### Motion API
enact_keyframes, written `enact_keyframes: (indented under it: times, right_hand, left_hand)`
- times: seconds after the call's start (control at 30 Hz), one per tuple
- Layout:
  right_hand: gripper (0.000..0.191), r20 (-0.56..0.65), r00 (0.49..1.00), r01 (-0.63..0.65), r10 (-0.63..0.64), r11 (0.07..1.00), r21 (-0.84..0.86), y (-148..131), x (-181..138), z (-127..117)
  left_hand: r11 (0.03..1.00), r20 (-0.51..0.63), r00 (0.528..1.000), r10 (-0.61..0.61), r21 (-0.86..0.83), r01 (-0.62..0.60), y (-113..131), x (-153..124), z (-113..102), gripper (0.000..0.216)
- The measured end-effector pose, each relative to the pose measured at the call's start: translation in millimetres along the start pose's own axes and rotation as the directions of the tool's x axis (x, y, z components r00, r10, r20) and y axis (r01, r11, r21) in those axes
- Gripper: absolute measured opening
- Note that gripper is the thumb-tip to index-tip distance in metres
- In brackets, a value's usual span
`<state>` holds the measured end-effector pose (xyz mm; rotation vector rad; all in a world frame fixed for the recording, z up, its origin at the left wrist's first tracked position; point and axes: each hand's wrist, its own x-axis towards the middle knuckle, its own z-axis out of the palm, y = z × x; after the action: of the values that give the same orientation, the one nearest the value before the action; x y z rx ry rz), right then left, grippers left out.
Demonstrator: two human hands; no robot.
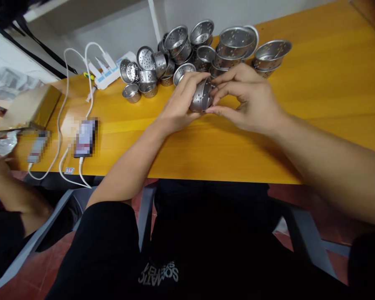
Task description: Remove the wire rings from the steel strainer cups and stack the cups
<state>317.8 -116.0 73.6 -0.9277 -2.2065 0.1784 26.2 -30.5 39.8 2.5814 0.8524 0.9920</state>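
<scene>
My left hand (pixel 180 101) is wrapped around a small perforated metal cup (pixel 201 96), held on its side just above the yellow table (pixel 315 96). My right hand (pixel 244 99) meets it from the right, fingertips pinched against the cup's open end. What those fingertips hold, if anything, is hidden. Just behind both hands lies a pile of several similar perforated metal cups (pixel 175 46), and wider metal strainer bowls (pixel 270 53) stand at the pile's right end.
A white power strip (pixel 111 71) with white cables (pixel 62 108) sits at the back left. A phone (pixel 85 138) and a smaller device (pixel 38 146) lie near the front edge. A cardboard box (pixel 31 107) stands far left. Another person's arm (pixel 9 187) shows at the left.
</scene>
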Motion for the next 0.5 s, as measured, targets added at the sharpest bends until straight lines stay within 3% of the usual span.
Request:
enact_keyframes:
  times: [0.2, 0.37, 0.43, 0.5]
  right_hand:
    - [0.029, -0.113, 0.993, 0.053, -0.046, 0.997, 0.059, 14.4, -3.0, 5.9]
    - [0.032, -0.258, 0.965, -0.051, 0.045, 0.999, -0.017, 19.8, 1.5, 3.1]
    - [0.042, -0.245, 0.968, -0.075, 0.06, 0.996, -0.051, 22.0, 2.9, -8.8]
    - [0.053, -0.13, 0.991, -0.051, 0.044, 0.997, -0.051, 27.8, 1.5, -25.4]
  left_hand:
    - [0.998, -0.039, 0.998, 0.039, 0.048, -0.037, -6.0, -0.1, -1.1, 0.097]
    - [0.994, -0.119, 0.989, 0.091, 0.066, -0.083, -11.3, -3.7, -8.9, 0.099]
    - [0.997, -0.173, 0.982, 0.071, 0.046, -0.064, -21.0, -4.0, -9.2, 0.101]
    - [1.0, -0.243, 0.97, 0.01, 0.005, -0.009, -36.7, -3.4, -5.0, 0.102]
